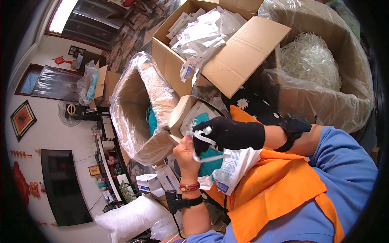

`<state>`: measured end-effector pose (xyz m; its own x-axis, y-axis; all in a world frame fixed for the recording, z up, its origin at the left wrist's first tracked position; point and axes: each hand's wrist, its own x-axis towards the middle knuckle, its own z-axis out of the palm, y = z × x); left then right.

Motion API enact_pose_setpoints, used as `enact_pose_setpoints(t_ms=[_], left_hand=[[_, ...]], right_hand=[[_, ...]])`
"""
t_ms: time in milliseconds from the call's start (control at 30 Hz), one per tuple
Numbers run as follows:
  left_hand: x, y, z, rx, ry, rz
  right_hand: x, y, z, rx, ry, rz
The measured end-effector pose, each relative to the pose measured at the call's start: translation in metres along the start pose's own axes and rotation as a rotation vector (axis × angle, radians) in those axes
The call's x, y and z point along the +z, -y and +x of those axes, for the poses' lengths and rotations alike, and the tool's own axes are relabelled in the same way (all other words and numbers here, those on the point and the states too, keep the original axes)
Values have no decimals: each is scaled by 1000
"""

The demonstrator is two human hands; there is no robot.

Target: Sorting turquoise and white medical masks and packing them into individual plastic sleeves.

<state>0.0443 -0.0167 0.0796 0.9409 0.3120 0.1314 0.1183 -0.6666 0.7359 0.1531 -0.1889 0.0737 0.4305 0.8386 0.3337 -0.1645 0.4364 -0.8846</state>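
My bare left hand (187, 157), with red bead bracelets at the wrist, is closed in a pinch on a looped white strip (207, 140). My right hand (231, 134), in a black glove, curls round the same strip from the other side. One end of it hangs below the glove; its exact kind is hard to tell. Under my hands lies a teal item (210, 165), partly covered by them. Beside it, a white printed packet (236, 170) rests on my orange apron (279, 182). Just beyond my hands stands a small carton (183, 108) with something teal inside.
An open cardboard box (168, 54) full of white packets stands ahead. To the right, a plastic-lined box (350, 97) holds a heap of translucent strips (310, 60). Another lined box (131, 93) stands left, with teal items inside. Small white cartons (148, 182) and a white sack (129, 216) lie nearer.
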Motion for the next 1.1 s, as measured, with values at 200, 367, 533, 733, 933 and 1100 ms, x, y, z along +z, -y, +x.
enact_pose_setpoints(t_ms=[200,367,533,733,933,1100], left_hand=[[-41,76,-9,-3,-530,62],[-45,39,-20,-137,-394,188],[-23,-7,-10,-125,-312,327],[-15,10,-17,64,-282,325],[-15,7,-25,-20,-342,118],[-12,5,-15,-65,-396,164]], right_hand=[[19,29,-37,-234,-228,-888],[13,6,-3,-217,-290,-654],[38,-8,10,-256,-83,-1041],[33,-31,10,-243,-24,-948],[31,3,17,-534,-285,-701],[32,-4,15,-123,-133,-887]])
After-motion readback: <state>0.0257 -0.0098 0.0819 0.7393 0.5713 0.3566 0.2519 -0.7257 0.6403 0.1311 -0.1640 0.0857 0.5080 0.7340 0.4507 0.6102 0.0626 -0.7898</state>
